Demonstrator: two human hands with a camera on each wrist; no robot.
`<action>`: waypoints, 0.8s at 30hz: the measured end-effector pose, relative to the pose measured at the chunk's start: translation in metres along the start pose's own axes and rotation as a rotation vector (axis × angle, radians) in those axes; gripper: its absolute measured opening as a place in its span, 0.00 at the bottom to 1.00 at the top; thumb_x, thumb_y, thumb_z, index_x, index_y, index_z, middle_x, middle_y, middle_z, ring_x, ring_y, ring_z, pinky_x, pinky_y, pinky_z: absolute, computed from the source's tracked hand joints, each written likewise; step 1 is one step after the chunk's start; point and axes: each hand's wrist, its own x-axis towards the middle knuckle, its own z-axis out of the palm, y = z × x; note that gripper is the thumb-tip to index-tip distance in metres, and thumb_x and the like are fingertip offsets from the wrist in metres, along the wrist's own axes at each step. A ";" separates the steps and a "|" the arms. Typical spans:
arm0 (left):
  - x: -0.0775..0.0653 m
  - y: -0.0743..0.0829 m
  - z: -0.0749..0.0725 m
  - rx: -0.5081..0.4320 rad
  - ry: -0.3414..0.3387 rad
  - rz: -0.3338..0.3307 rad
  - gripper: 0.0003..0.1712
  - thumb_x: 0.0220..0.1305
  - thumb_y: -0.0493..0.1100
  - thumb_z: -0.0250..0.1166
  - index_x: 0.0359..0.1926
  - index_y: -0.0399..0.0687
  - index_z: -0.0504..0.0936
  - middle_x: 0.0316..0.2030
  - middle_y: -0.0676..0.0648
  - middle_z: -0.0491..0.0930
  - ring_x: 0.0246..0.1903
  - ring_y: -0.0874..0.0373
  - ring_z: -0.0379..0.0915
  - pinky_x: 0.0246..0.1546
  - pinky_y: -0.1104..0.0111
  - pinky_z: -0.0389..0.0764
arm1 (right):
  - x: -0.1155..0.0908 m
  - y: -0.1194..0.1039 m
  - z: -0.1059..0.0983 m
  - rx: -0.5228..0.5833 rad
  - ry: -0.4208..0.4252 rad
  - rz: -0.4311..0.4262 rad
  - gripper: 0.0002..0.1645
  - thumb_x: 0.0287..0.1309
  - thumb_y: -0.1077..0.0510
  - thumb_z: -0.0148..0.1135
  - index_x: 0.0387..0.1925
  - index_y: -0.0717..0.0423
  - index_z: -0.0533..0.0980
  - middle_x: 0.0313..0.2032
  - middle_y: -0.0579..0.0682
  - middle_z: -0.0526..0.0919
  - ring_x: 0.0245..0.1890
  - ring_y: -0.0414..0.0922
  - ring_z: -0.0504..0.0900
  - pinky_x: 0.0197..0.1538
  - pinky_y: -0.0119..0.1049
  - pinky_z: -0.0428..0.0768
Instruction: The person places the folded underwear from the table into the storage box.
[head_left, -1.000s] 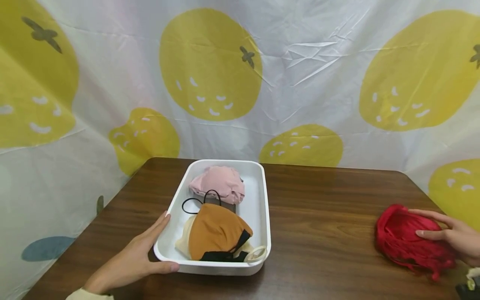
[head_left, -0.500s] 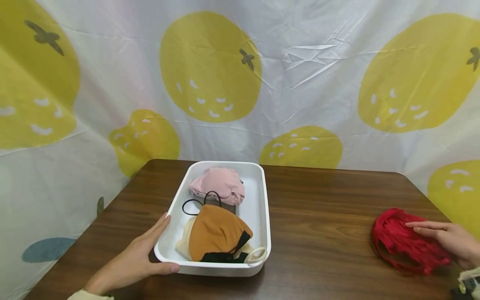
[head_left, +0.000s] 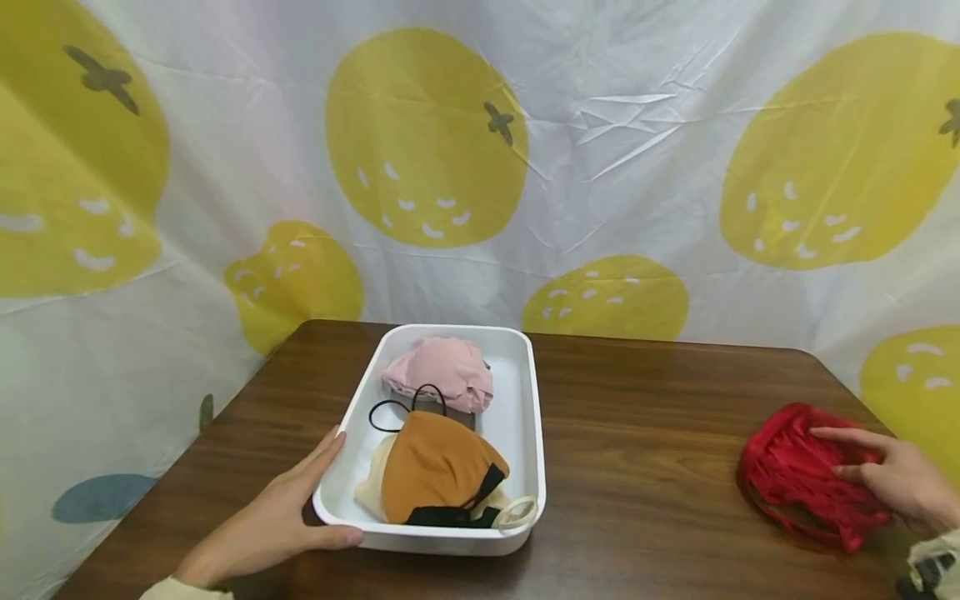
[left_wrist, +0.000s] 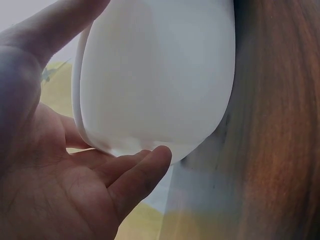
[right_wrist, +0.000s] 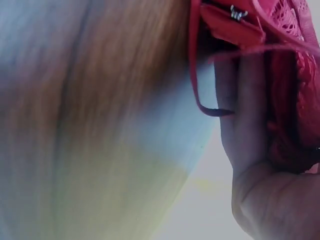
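In the head view my left hand (head_left: 273,508) spans the near left corner of a white tray (head_left: 534,433), thumb on the front wall and fingers along the left side. The left wrist view shows those fingers (left_wrist: 142,177) fairly straight against the tray's outer wall. Far right, my right hand (head_left: 903,479) holds a red lace bra (head_left: 798,467), thumb and index finger over its upper side. In the right wrist view other fingers (right_wrist: 250,110) lie in among its cloth, near a thin strap and small metal hooks.
The tray holds a folded pink bra (head_left: 442,371) at its far end and an orange bra (head_left: 442,462) with black edging in front, over cream cloth. A cream loop (head_left: 517,510) hangs at the near right rim. Patterned curtain (head_left: 615,183) stands behind the brown table (head_left: 637,417).
The right hand has shifted a little with the red bra, whose cloth has turned and changed shape. The left hand keeps its place at the tray corner.
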 end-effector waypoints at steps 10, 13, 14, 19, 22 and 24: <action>-0.001 -0.001 0.002 0.026 0.016 0.002 0.67 0.48 0.65 0.77 0.79 0.44 0.51 0.79 0.38 0.51 0.74 0.37 0.56 0.64 0.38 0.67 | -0.002 -0.015 0.012 0.108 0.091 -0.007 0.24 0.61 0.66 0.59 0.55 0.42 0.83 0.59 0.72 0.72 0.15 0.33 0.61 0.18 0.31 0.70; -0.001 -0.001 0.001 0.024 0.017 0.002 0.67 0.48 0.64 0.77 0.79 0.43 0.51 0.79 0.38 0.51 0.74 0.36 0.56 0.64 0.39 0.67 | -0.002 -0.025 0.013 0.122 0.110 -0.028 0.24 0.63 0.64 0.60 0.57 0.39 0.81 0.62 0.70 0.72 0.14 0.31 0.57 0.16 0.31 0.68; 0.000 -0.001 0.001 0.026 0.016 0.006 0.67 0.48 0.64 0.77 0.79 0.42 0.51 0.79 0.37 0.51 0.74 0.35 0.57 0.64 0.39 0.67 | -0.002 -0.028 0.013 0.126 0.117 -0.039 0.24 0.64 0.62 0.61 0.59 0.41 0.80 0.63 0.70 0.71 0.17 0.28 0.59 0.17 0.31 0.68; 0.001 -0.002 0.000 0.011 -0.002 0.011 0.67 0.48 0.62 0.78 0.79 0.40 0.51 0.79 0.34 0.50 0.74 0.32 0.55 0.64 0.36 0.66 | -0.003 -0.043 0.015 0.157 0.143 -0.086 0.26 0.64 0.56 0.66 0.64 0.43 0.76 0.63 0.58 0.73 0.35 0.15 0.64 0.26 0.28 0.76; 0.001 -0.002 0.001 0.007 -0.003 0.010 0.67 0.48 0.62 0.78 0.79 0.40 0.50 0.79 0.35 0.50 0.74 0.32 0.55 0.64 0.36 0.66 | -0.004 -0.052 0.016 0.166 0.149 -0.118 0.29 0.63 0.54 0.68 0.66 0.44 0.74 0.56 0.34 0.73 0.42 0.12 0.62 0.32 0.23 0.77; 0.000 -0.002 0.001 0.005 -0.002 0.009 0.67 0.48 0.62 0.78 0.79 0.40 0.50 0.79 0.35 0.50 0.74 0.32 0.55 0.64 0.36 0.66 | -0.005 -0.059 0.017 0.182 0.143 -0.140 0.31 0.63 0.55 0.68 0.66 0.45 0.74 0.53 0.24 0.70 0.43 0.11 0.61 0.34 0.21 0.76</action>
